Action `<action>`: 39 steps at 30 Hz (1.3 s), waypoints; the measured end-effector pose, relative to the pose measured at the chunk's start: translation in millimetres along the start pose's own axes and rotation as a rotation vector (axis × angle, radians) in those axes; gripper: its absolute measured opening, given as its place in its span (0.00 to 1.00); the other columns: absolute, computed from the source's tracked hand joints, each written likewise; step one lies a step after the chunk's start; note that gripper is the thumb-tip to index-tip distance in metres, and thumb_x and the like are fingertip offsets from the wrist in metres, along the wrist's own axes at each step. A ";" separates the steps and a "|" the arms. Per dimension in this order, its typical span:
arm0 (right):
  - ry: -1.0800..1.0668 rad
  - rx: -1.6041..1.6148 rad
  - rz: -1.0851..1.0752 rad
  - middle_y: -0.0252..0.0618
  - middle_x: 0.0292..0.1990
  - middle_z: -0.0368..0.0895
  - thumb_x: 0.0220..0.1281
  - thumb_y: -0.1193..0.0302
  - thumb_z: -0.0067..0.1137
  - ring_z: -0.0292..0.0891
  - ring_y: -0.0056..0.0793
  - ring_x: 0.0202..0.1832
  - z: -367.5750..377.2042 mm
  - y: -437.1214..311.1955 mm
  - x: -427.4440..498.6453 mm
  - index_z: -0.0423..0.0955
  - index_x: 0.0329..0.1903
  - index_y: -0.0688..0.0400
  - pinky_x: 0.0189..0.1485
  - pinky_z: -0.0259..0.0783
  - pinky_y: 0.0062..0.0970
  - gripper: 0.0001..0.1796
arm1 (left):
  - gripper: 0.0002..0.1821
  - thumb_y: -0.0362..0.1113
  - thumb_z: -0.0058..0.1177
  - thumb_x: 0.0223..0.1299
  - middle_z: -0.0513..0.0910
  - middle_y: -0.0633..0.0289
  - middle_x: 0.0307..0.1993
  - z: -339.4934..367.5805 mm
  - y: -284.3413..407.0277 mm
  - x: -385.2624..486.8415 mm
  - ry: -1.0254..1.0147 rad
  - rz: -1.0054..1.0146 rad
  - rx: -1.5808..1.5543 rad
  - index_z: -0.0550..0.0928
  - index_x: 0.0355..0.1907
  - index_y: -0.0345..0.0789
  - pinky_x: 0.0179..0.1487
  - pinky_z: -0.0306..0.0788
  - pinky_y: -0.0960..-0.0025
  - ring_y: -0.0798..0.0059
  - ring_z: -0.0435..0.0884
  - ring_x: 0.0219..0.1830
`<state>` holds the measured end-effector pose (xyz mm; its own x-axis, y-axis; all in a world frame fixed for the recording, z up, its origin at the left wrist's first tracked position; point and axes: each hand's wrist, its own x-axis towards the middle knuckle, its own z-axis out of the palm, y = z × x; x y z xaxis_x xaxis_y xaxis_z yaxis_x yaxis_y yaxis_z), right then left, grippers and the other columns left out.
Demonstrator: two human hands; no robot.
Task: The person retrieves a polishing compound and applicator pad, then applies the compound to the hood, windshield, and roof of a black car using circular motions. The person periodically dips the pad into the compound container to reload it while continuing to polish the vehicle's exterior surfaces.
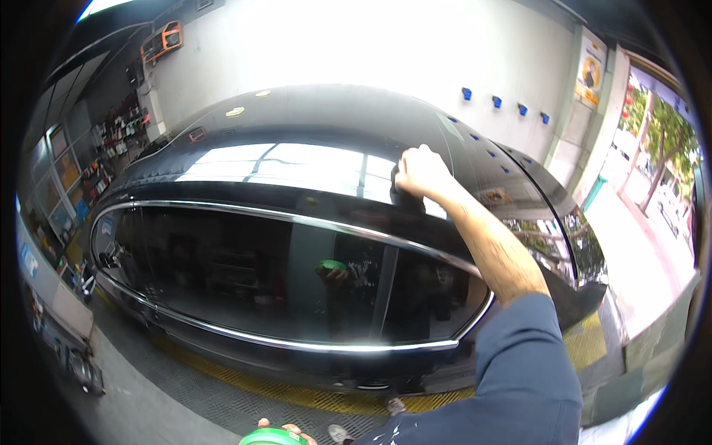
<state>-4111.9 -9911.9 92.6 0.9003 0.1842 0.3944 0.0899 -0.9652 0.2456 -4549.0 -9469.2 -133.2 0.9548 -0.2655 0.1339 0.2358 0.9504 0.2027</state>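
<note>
My right hand (421, 169) is closed around a small dark pad (396, 181), partly hidden by the fingers, on the roof side of a glossy black car (345, 105). The forearm reaches over the rear side window (434, 295), toward the roof's rear edge. Low in the view, cut off by the bottom edge, my left hand (295, 430) holds a round green container (272, 438). Its contents cannot be seen. Dark side glass (222, 267) framed by a chrome trim strip (311, 346) faces me and mirrors the green container.
Two small yellow pieces (235, 112) appear on the far roof. Blue holders (497, 102) line the white wall. Yellow and grey floor grating (222, 378) runs beside the car. Equipment (83, 370) stands at left. A bright doorway (645, 222) opens on the right.
</note>
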 end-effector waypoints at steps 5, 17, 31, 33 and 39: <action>0.218 0.204 -0.134 0.51 0.46 0.91 0.67 0.62 0.66 0.87 0.52 0.51 6.9 39.0 -10.9 0.90 0.38 0.60 0.62 0.84 0.43 0.13 | 0.47 0.74 0.56 0.76 0.77 0.37 0.74 -8.7 -61.3 41.9 0.121 -0.146 0.077 0.71 0.87 0.48 0.49 0.89 0.37 0.27 0.81 0.61; -0.041 0.298 0.226 0.62 0.50 0.81 0.71 0.64 0.64 0.86 0.63 0.49 27.6 102.5 -51.2 0.85 0.50 0.60 0.59 0.82 0.53 0.13 | 0.49 0.79 0.51 0.74 0.79 0.35 0.67 -8.1 -145.0 100.7 0.201 -0.287 -0.040 0.73 0.85 0.48 0.44 0.88 0.36 0.30 0.83 0.60; 0.096 0.523 -0.222 0.59 0.53 0.87 0.68 0.63 0.68 0.86 0.56 0.56 47.6 114.9 52.8 0.87 0.47 0.61 0.65 0.83 0.49 0.14 | 0.49 0.75 0.55 0.74 0.83 0.32 0.64 41.8 -176.2 184.1 0.015 -0.076 0.140 0.75 0.84 0.41 0.54 0.87 0.37 0.26 0.84 0.60; 0.191 0.324 -0.102 0.55 0.50 0.91 0.70 0.60 0.66 0.87 0.58 0.55 58.4 131.2 81.6 0.87 0.50 0.60 0.64 0.84 0.48 0.17 | 0.49 0.76 0.54 0.75 0.83 0.33 0.64 46.4 -173.7 190.2 0.016 -0.057 0.137 0.74 0.84 0.41 0.56 0.86 0.37 0.27 0.84 0.59; -0.069 0.451 -0.262 0.60 0.43 0.91 0.63 0.59 0.69 0.91 0.57 0.54 76.4 161.1 97.9 0.88 0.41 0.63 0.63 0.83 0.48 0.17 | 0.50 0.77 0.56 0.73 0.81 0.37 0.67 45.3 -159.1 211.7 0.101 -0.007 0.039 0.74 0.85 0.44 0.57 0.84 0.36 0.34 0.82 0.61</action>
<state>-3976.7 -10063.5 103.1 0.8475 0.4323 0.3079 0.4767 -0.8750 -0.0838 -4392.5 -9683.9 -93.1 0.9670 -0.2524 0.0345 0.2371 0.9411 0.2409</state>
